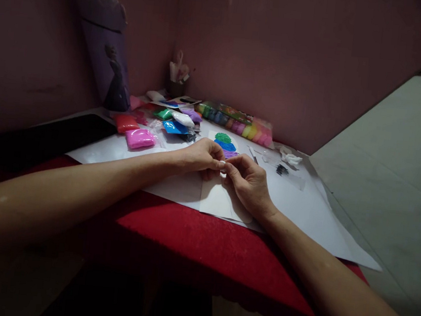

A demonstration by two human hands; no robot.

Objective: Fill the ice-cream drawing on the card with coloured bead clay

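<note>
A small white piece (pixel 223 163) is pinched between the fingertips of my left hand (pixel 206 156) and my right hand (pixel 248 181), which meet above a white card (pixel 216 201). The card's upper part carries a green patch (pixel 223 138), a blue patch (pixel 224 145) below it and purple strands (pixel 230 154) nearest my fingers. Both hands have their fingers closed, and they hide the middle of the card. What the white piece is made of is too small to tell.
Colored clay packets, among them a pink one (pixel 140 139), lie left of the card. Behind is a long multicolored pack (pixel 236 124). Right are a thin tool (pixel 253 155), crumpled white tissue (pixel 290 157) and a black piece on plastic (pixel 282 170). A purple bag (pixel 109 54) leans on the wall.
</note>
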